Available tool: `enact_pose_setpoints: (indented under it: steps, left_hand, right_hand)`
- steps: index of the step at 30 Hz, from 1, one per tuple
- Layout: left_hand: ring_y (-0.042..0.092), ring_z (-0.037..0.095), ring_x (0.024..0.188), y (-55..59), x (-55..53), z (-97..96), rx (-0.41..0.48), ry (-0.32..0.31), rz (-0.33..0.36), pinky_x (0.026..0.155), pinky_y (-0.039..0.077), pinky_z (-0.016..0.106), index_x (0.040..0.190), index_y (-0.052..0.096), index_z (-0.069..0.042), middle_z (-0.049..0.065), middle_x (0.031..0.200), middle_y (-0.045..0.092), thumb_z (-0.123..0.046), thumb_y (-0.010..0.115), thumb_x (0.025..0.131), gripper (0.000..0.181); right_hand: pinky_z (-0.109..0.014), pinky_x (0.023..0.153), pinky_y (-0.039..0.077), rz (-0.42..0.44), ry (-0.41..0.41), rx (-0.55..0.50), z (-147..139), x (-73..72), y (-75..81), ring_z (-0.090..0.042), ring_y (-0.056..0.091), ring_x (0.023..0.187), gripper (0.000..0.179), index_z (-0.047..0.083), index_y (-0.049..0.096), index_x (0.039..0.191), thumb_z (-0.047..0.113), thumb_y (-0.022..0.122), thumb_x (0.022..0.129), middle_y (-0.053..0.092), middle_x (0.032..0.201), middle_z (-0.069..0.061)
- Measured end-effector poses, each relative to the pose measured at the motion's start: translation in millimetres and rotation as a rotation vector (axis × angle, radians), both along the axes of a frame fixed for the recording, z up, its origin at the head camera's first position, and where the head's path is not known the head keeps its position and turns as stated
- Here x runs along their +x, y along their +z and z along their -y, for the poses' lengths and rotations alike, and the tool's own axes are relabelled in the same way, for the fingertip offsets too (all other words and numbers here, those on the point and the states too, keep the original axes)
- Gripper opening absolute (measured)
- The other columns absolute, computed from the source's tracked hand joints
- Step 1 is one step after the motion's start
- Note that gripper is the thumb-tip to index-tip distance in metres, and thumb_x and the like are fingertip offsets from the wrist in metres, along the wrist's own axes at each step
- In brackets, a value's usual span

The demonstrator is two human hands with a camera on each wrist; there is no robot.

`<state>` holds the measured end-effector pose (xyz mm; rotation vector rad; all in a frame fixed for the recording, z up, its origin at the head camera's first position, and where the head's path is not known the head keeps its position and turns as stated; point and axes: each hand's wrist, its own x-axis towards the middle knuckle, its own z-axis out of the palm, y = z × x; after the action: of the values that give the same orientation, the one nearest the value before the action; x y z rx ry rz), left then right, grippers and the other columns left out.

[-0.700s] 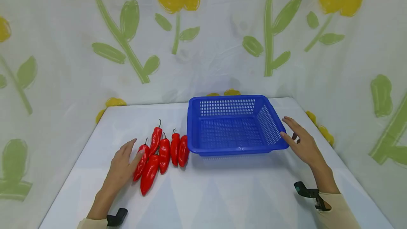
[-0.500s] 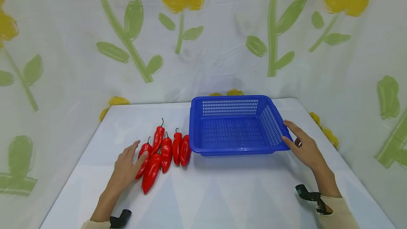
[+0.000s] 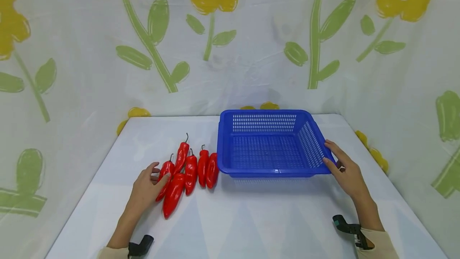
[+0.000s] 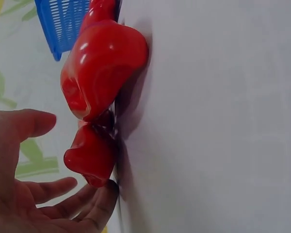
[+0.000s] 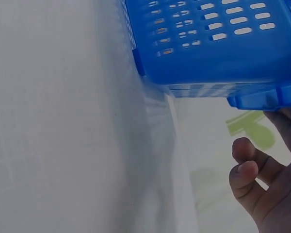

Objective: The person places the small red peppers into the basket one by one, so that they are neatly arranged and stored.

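Observation:
Several glossy red peppers with curved stems lie grouped left of a blue plastic basket (image 3: 266, 171). My left hand (image 3: 141, 191) is at the leftmost pepper (image 3: 164, 171), its thumb on one side and fingers on the other. In the left wrist view, the thumb stands apart from that pepper (image 4: 92, 155), while the fingertips are right at its lower end. The nearest pepper (image 3: 174, 195) lies beside it. My right hand (image 3: 348, 173) holds the basket's right rim, thumb over the edge. Seen from the right wrist, a finger lies under the rim and other fingers (image 5: 245, 174) curl below.
The pale table (image 3: 251, 227) has a faint triangle pattern. A flower-printed cloth (image 3: 251, 51) hangs behind and at both sides. The rightmost pepper (image 3: 212, 171) lies against the basket's left side. Black wrist cameras (image 3: 141, 246) are strapped on both arms.
The head view has shifted slightly. My left fingers have curled in around the leftmost pepper, and my right thumb and fingers have come onto the basket rim. Peppers and basket stay in place.

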<state>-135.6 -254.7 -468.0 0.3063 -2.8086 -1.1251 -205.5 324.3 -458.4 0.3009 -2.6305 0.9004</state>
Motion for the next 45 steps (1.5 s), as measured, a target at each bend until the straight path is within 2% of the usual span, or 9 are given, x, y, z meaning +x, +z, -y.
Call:
enact_pose_setpoints:
  steps: [6, 12, 16, 22, 28, 33, 39, 45]
  left_hand:
    - [0.061, 0.042, 0.104, 4.1, -4.8, -6.3, -0.063, -0.020, 0.009, 0.075, 0.061, 0.048, 0.138, 0.046, 0.009, 0.029, 0.119, 0.057, -0.030, 0.078, 0.086, 0.071]
    - [0.061, 0.043, 0.106, 6.2, -7.8, -0.8, -0.038, -0.001, 0.034, 0.075, 0.061, 0.047, 0.134, 0.052, 0.008, 0.029, 0.119, 0.061, -0.032, 0.077, 0.087, 0.066]
    - [0.061, 0.044, 0.106, 7.8, -6.2, 1.8, -0.032, 0.026, 0.023, 0.077, 0.060, 0.048, 0.134, 0.052, 0.007, 0.029, 0.119, 0.060, -0.031, 0.077, 0.087, 0.065]
    - [0.061, 0.044, 0.107, 20.0, -0.6, -1.3, -0.032, 0.049, -0.011, 0.080, 0.059, 0.051, 0.137, 0.050, 0.006, 0.030, 0.122, 0.059, -0.027, 0.078, 0.086, 0.067]
    - [0.060, 0.042, 0.113, 35.9, -4.0, -9.1, 0.063, 0.030, 0.001, 0.084, 0.058, 0.050, 0.141, 0.048, 0.001, 0.027, 0.128, 0.058, -0.036, 0.077, 0.088, 0.071]
    - [0.057, 0.041, 0.120, 48.8, -10.6, -18.4, 0.154, 0.012, 0.025, 0.089, 0.056, 0.050, 0.145, 0.047, -0.003, 0.025, 0.134, 0.057, -0.045, 0.073, 0.089, 0.074]
    - [0.054, 0.039, 0.124, 60.9, -18.0, -30.6, 0.255, -0.012, 0.039, 0.093, 0.054, 0.051, 0.146, 0.046, -0.007, 0.022, 0.137, 0.055, -0.047, 0.073, 0.089, 0.075]
    - [0.053, 0.036, 0.123, 71.5, -21.1, -39.7, 0.287, -0.043, 0.050, 0.095, 0.052, 0.051, 0.147, 0.045, -0.007, 0.019, 0.136, 0.055, -0.047, 0.072, 0.090, 0.074]
  right_hand:
    - [-0.021, 0.059, 0.038, 0.005, -0.033, -0.004, -2, 3.7, 0.3, -0.010, 0.041, 0.079, 0.056, 0.027, 0.039, 0.155, 0.033, 0.058, 0.102, 0.042, 0.156, -0.006]
    - [-0.020, 0.056, 0.043, 0.016, -0.051, -0.039, -1, 4.5, 1.7, -0.012, 0.044, 0.076, 0.056, 0.029, 0.039, 0.155, 0.033, 0.057, 0.102, 0.040, 0.157, -0.005]
    - [-0.019, 0.059, 0.049, 0.031, -0.041, -0.066, -1, 3.7, 2.0, -0.015, 0.052, 0.077, 0.056, 0.030, 0.038, 0.155, 0.032, 0.057, 0.102, 0.038, 0.158, -0.005]
    - [-0.022, 0.059, 0.054, 0.066, -0.008, -0.132, 0, 3.1, -0.4, -0.037, 0.065, 0.090, 0.057, 0.033, 0.035, 0.156, 0.031, 0.056, 0.103, 0.034, 0.160, -0.004]
    - [-0.023, 0.058, 0.055, 0.067, -0.012, -0.161, -1, 4.3, -0.1, -0.048, 0.065, 0.095, 0.056, 0.032, 0.035, 0.156, 0.031, 0.054, 0.103, 0.034, 0.160, -0.007]
    - [-0.023, 0.058, 0.054, 0.071, -0.011, -0.160, -2, 3.5, 0.7, -0.048, 0.064, 0.096, 0.057, 0.032, 0.034, 0.157, 0.031, 0.054, 0.104, 0.032, 0.161, -0.007]
    - [-0.024, 0.058, 0.055, 0.078, -0.008, -0.172, -2, 1.3, -1.2, -0.049, 0.064, 0.097, 0.057, 0.034, 0.034, 0.156, 0.031, 0.054, 0.104, 0.031, 0.161, -0.006]
    - [-0.025, 0.059, 0.056, 0.090, 0.007, -0.177, 3, 0.7, -6.8, -0.049, 0.064, 0.097, 0.057, 0.032, 0.034, 0.157, 0.031, 0.054, 0.104, 0.032, 0.161, -0.008]
